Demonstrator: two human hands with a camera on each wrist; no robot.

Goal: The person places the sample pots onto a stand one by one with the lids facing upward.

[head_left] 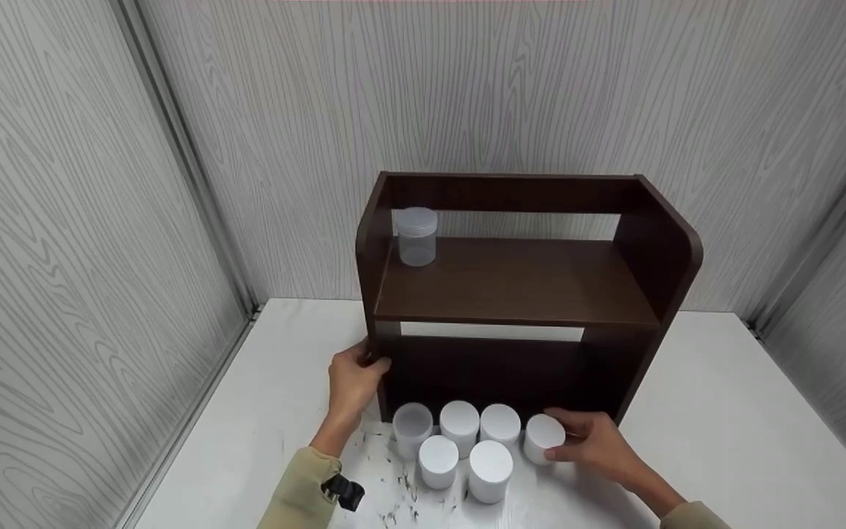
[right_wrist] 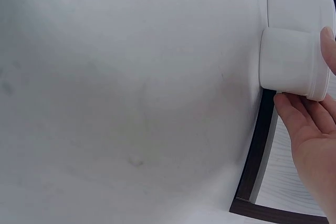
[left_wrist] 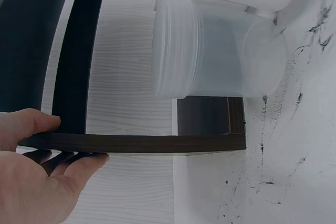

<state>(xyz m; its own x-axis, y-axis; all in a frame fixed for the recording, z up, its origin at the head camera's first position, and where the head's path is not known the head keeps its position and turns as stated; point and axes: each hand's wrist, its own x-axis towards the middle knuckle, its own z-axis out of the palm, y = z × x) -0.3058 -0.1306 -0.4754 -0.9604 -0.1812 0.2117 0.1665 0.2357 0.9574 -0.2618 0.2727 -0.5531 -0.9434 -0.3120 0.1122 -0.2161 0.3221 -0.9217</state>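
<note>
My left hand (head_left: 353,386) grips the left side panel of a dark brown two-tier shelf (head_left: 518,283). In the left wrist view, its thumb is on one side of the panel (left_wrist: 157,142) and its fingers are on the other. With my right hand (head_left: 603,450) I hold a white lidded jar (head_left: 545,439) at the right end of a row before the lower tier. The thumb and fingers lie on opposite sides of that jar in the right wrist view. Leftmost in the row is a translucent jar (head_left: 413,431), beside several white jars (head_left: 459,426).
Another translucent jar (head_left: 417,239) stands on the upper tier at the left. Two white jars, one (head_left: 439,461) left of the other (head_left: 491,472), stand nearer me than the row. Dark marks streak the white table (head_left: 724,411). Grey wood-patterned walls (head_left: 511,88) enclose the back and sides.
</note>
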